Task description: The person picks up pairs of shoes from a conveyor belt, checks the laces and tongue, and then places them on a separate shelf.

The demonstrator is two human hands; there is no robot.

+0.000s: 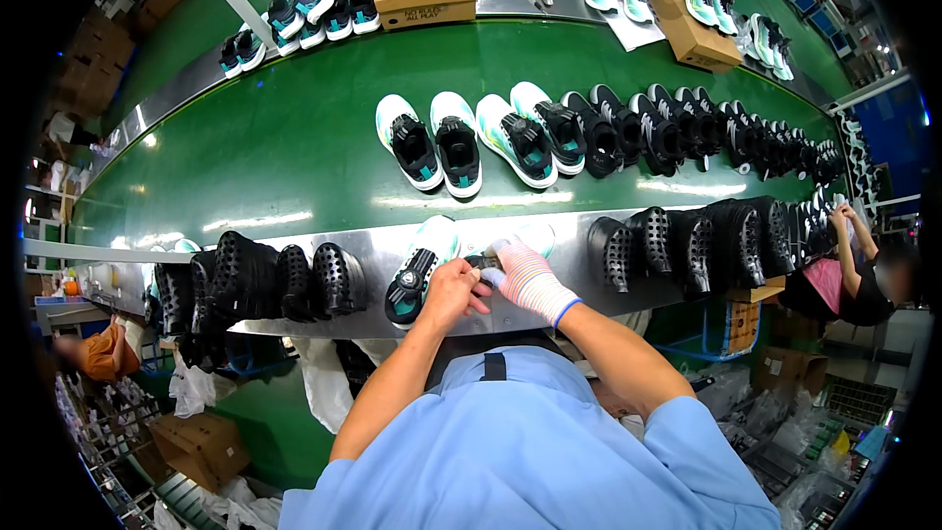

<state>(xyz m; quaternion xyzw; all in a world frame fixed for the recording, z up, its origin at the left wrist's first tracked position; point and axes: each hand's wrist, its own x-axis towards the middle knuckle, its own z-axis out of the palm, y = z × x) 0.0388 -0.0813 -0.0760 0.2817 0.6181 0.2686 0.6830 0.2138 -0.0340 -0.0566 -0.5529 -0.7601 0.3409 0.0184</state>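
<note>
By the near edge of the silver metal table (505, 313), bare left hand (455, 292) and white-knit-gloved right hand (530, 282) meet, fingers bunched, whether pinching I cannot tell; a white-mint-and-black sneaker (419, 272) lies beside the left hand.

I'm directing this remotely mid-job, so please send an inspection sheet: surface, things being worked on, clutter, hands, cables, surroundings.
Surface: metal ledge beside a green work surface; glare on both.
Job's things: white-and-teal shoe beside the left hand; apparently another white shoe, mostly hidden behind the right hand.
Clutter: black perforated forms at both sides; paired shoes beyond.
Hands: left bare, right gloved; fingertips close together, grip unclear.
Cables: nothing seen.
Surroundings: co-worker at right; open cardboard box lower left.
</note>
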